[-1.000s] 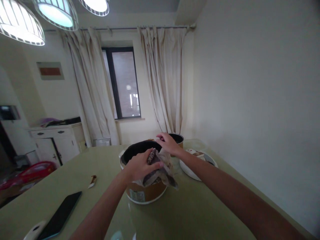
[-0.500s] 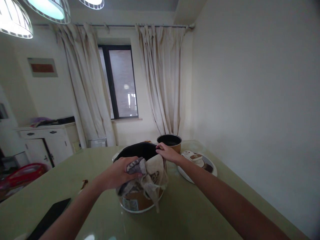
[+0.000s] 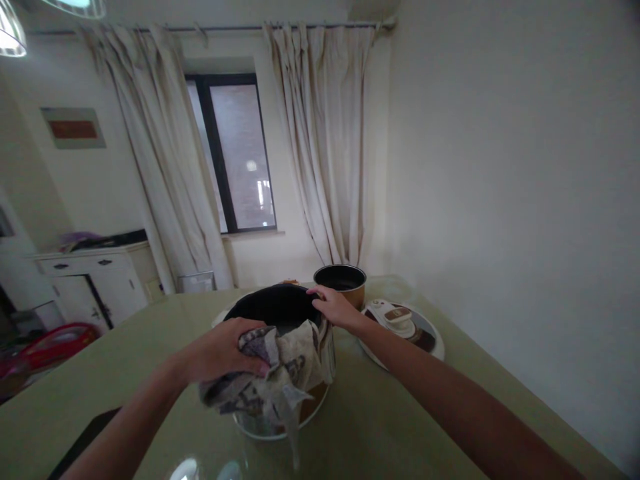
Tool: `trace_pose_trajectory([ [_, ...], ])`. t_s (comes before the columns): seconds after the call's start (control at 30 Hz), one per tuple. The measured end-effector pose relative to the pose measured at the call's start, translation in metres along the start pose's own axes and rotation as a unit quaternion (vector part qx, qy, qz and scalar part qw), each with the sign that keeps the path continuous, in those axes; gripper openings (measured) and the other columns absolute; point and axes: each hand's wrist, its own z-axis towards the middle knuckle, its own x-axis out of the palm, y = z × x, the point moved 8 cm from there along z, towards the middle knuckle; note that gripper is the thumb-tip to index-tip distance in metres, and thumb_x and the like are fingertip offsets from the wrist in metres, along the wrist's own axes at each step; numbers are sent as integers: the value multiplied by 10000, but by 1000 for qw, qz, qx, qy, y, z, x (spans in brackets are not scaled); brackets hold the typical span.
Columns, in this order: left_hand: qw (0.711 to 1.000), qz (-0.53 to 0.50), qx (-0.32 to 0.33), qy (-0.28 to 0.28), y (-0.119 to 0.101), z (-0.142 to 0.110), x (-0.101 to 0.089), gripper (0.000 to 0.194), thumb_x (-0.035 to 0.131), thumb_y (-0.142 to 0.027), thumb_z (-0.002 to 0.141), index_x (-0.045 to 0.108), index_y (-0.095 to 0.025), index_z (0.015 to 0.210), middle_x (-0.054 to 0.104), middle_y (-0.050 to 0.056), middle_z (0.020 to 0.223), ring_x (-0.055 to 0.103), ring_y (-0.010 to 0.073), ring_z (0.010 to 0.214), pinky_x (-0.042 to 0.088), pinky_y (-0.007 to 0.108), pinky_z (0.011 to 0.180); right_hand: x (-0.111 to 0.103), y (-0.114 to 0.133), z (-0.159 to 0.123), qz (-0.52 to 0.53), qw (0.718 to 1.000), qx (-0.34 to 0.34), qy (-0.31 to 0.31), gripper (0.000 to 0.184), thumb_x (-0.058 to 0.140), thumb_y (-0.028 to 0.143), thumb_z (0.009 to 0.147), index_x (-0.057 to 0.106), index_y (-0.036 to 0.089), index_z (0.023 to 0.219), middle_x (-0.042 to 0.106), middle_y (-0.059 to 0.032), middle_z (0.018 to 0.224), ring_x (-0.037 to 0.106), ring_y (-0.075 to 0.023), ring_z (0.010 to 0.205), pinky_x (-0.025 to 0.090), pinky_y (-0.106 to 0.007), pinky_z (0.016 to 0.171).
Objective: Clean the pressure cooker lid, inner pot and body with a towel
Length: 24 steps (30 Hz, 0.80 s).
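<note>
My left hand (image 3: 227, 350) is closed around a bunched grey and cream patterned cloth (image 3: 295, 353). The cloth drapes over the near side of a large round pot (image 3: 263, 303), with a thin end hanging down in front. Black inside, the pot has a brown lower side and a pale rim at its base. My right hand (image 3: 333, 305) grips the pot's far right rim, fingers bent over the edge. Much of the pot's front is hidden by the cloth and my left hand.
Behind the right hand stands a smaller brown pot (image 3: 341, 277) with a black inside. A round lid (image 3: 425, 333) with a white handle lies to the right on the green table (image 3: 380, 427). A dark flat object (image 3: 87, 437) lies at the lower left, partly behind my forearm.
My left hand has moved the cloth left and slightly down across the pot's near side. The right hand stays at the rim. The camera view has shifted a little.
</note>
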Motion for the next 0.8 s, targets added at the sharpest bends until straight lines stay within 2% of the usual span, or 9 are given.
trace_pose_trajectory([
  [0.17, 995, 60, -20, -76, -43, 19, 30, 384, 750, -651, 831, 729, -285, 946, 792, 8, 948, 736, 283, 935, 455, 325, 765, -9, -11, 32, 17, 999, -25, 34, 455, 582, 158, 864, 765, 206, 1277, 783, -46, 1065, 688, -194, 948, 513, -304, 914],
  [0.27, 984, 116, -54, -120, -71, 30, 43, 424, 674, -696, 891, 721, -288, 995, 793, 60, 970, 744, 339, 971, 436, 354, 754, -18, -18, 43, 28, 998, -17, 44, 542, 636, 193, 863, 693, 153, 1400, 785, -58, 1023, 705, -188, 915, 533, -284, 853],
  [0.33, 981, 139, -42, -125, -88, 38, 49, 443, 628, -709, 920, 713, -283, 1008, 793, 80, 978, 744, 362, 989, 437, 366, 755, -26, -23, 44, 23, 999, 0, 32, 581, 671, 232, 876, 650, 125, 1447, 787, -80, 1043, 717, -200, 940, 542, -293, 849],
  [0.4, 985, 135, -17, -106, -96, 43, 51, 440, 616, -706, 928, 708, -281, 996, 794, 81, 986, 742, 366, 999, 443, 370, 754, -34, -26, 42, 6, 1000, 20, 18, 479, 713, 283, 881, 723, 120, 1332, 790, -103, 1056, 726, -228, 979, 547, -317, 872],
  [0.47, 990, 110, 9, -84, -94, 43, 45, 413, 643, -683, 913, 711, -281, 984, 799, 66, 1002, 739, 353, 1006, 458, 370, 769, -41, -27, 36, -18, 999, 38, 8, 330, 765, 329, 865, 797, 140, 1135, 793, -113, 1054, 730, -262, 1008, 547, -349, 908],
  [0.53, 992, 84, 36, -81, -81, 36, 29, 367, 685, -633, 888, 720, -280, 983, 803, 48, 1023, 732, 335, 1017, 477, 375, 807, -49, -27, 25, -38, 998, 54, -4, 277, 792, 343, 855, 806, 165, 1066, 792, -115, 1080, 728, -284, 1045, 542, -376, 951],
  [0.63, 995, 41, 50, -72, -45, 21, 2, 283, 749, -520, 827, 730, -273, 964, 808, 28, 997, 732, 300, 960, 511, 368, 809, -59, -26, -4, -53, 995, 79, -29, 384, 769, 346, 884, 753, 178, 1229, 773, -139, 1186, 721, -288, 1091, 564, -392, 950],
  [0.7, 998, 27, 41, -27, -20, 14, -6, 294, 785, -444, 756, 746, -283, 999, 814, 15, 1015, 735, 285, 955, 541, 352, 830, -58, -26, -29, -38, 993, 109, -23, 465, 736, 426, 913, 702, 192, 1314, 750, -159, 1261, 729, -285, 1060, 611, -382, 838],
  [0.8, 992, 124, 33, 15, -3, 7, -8, 543, 852, -338, 616, 743, -285, 1146, 784, 16, 1253, 698, 308, 1178, 513, 355, 1019, -41, -19, -60, 43, 988, 143, 29, 514, 716, 504, 915, 654, 261, 1364, 728, -129, 1330, 742, -267, 1017, 627, -322, 677],
])
